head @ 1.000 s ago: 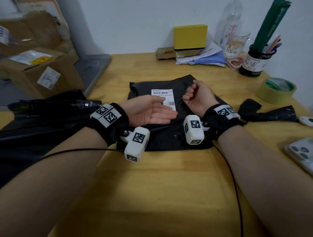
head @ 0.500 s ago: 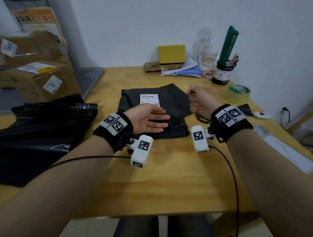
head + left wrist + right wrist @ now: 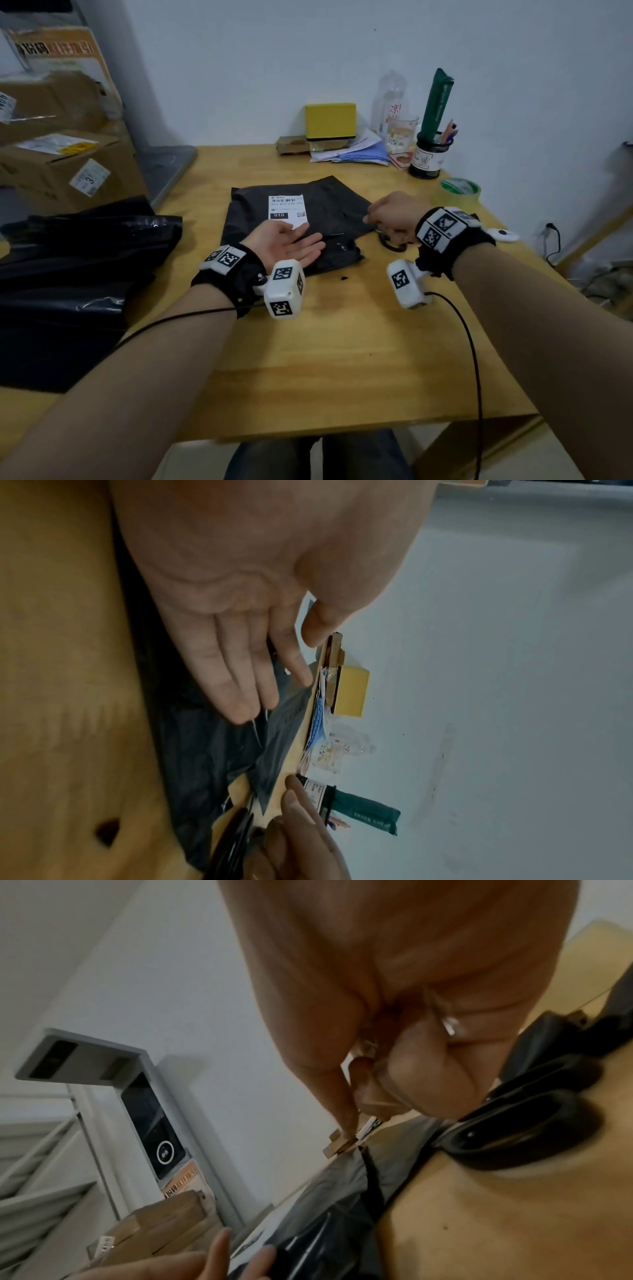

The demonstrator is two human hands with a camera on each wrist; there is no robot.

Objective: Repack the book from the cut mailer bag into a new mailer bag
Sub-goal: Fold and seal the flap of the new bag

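Since a second ago, right hand (image 3: pixel 394 216) shifted off the black mailer bag (image 3: pixel 329 205) to its right edge, now directly above black-handled scissors (image 3: pixel 390 241) on the wooden table (image 3: pixel 342 342); fingers curled, nothing clearly gripped. Left hand (image 3: pixel 284 241) still palm-up with straight, relaxed fingers, resting on the bag's near part just below the white shipping label (image 3: pixel 287 209). Label printed with a barcode, a number line too blurred to read, and "010" in a black box. Beyond the bag: yellow box (image 3: pixel 330 120), pen cup (image 3: pixel 430 157), tape roll (image 3: pixel 460 192). Crumpled black plastic (image 3: pixel 85 274) at far left, cardboard box (image 3: pixel 68 164) behind with a sticker marked "3".
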